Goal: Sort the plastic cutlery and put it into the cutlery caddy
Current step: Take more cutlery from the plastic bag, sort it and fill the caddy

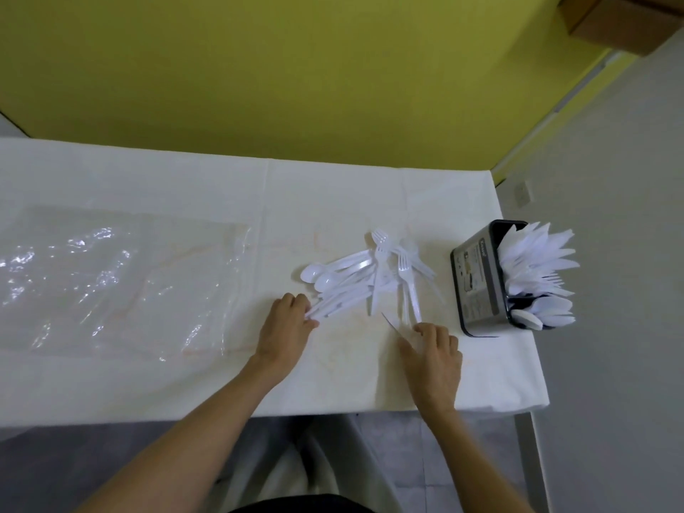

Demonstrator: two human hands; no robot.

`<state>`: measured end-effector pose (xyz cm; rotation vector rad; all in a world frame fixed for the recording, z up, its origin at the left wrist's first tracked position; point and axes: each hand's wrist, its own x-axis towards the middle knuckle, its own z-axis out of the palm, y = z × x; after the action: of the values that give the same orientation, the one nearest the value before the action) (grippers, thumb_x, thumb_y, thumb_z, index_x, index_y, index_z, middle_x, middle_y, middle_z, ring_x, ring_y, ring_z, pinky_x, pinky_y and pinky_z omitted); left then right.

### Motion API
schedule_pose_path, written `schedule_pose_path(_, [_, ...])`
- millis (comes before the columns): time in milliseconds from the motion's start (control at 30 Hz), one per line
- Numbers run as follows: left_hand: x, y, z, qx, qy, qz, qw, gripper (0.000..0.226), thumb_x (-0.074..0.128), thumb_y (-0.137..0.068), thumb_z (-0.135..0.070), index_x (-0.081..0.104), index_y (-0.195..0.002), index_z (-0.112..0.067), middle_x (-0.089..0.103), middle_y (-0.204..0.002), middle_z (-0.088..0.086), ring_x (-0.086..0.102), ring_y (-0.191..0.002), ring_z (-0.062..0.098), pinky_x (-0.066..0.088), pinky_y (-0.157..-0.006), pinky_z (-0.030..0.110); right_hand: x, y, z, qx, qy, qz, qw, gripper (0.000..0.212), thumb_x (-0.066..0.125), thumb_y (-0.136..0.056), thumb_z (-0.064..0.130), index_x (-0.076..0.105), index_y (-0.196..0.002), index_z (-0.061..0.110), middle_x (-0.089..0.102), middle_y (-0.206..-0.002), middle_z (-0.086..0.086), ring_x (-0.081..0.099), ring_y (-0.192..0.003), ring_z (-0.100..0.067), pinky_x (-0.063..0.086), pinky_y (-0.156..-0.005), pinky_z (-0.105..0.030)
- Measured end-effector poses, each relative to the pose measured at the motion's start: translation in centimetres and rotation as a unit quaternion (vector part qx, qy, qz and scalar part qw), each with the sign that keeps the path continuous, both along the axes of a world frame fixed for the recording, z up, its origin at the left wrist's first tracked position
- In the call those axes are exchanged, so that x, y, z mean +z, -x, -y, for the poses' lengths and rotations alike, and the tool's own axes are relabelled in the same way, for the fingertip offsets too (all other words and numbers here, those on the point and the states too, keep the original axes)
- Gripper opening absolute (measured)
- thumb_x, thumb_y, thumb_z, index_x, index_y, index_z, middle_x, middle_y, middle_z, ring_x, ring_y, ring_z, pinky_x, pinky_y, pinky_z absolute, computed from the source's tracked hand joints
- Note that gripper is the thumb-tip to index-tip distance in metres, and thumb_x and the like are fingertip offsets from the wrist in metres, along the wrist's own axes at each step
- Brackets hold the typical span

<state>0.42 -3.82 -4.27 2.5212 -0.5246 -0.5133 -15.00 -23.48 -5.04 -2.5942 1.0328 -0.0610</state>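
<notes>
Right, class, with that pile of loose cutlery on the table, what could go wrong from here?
1. The left hand grips a bundle of spoons tangled under forks; lifting may drag forks along and mix the sorts.
2. The caddy stands near the table edge, already crowded; pushing more in could tip it or spill pieces.
</notes>
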Motion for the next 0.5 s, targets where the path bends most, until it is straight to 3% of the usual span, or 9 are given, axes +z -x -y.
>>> schedule_pose_path(167, [0.0,0.2,-1.1,0.064,0.008,-0.082,0.995,0.023,0.071,-0.084,-0.027,0.054,-0.085,-0.012,0.05,-0.085,0.0,0.049,-0.079,0.017,0.033,-0.062,0.024,-0.2,-0.7,-0.5,0.063,-0.038,0.04,0.997,0.015,0.052,-0.097,0.021,0.062,-0.106,0.015,0.063,-0.109,-0.006,0.054,-0.093,-0.025,0.052,-0.077,-0.04])
schedule_pose_path(333, [0.2,0.5,-1.8,0.035,-0.047,-0.096,0.994,0.026,0.064,-0.09,-0.028,0.046,-0.076,-0.014,0.046,-0.077,-0.002,0.044,-0.068,0.012,0.027,-0.052,0.019,0.8,-3.2,-0.7,0.091,-0.027,0.022,0.995,0.016,0.051,-0.098,0.015,0.064,-0.105,0.009,0.065,-0.103,-0.008,0.056,-0.09,-0.028,0.049,-0.067,-0.036])
schedule_pose_path(500, [1.5,-0.4,-2.5,0.001,-0.036,-0.166,0.985,0.015,0.065,-0.09,-0.023,0.055,-0.086,-0.013,0.056,-0.074,-0.001,0.051,-0.065,0.012,0.037,-0.057,0.02,1.6,-3.4,-0.5,0.029,-0.082,0.04,0.995,0.018,0.04,-0.102,0.019,0.056,-0.109,0.013,0.057,-0.109,-0.003,0.056,-0.084,-0.023,0.043,-0.067,-0.032])
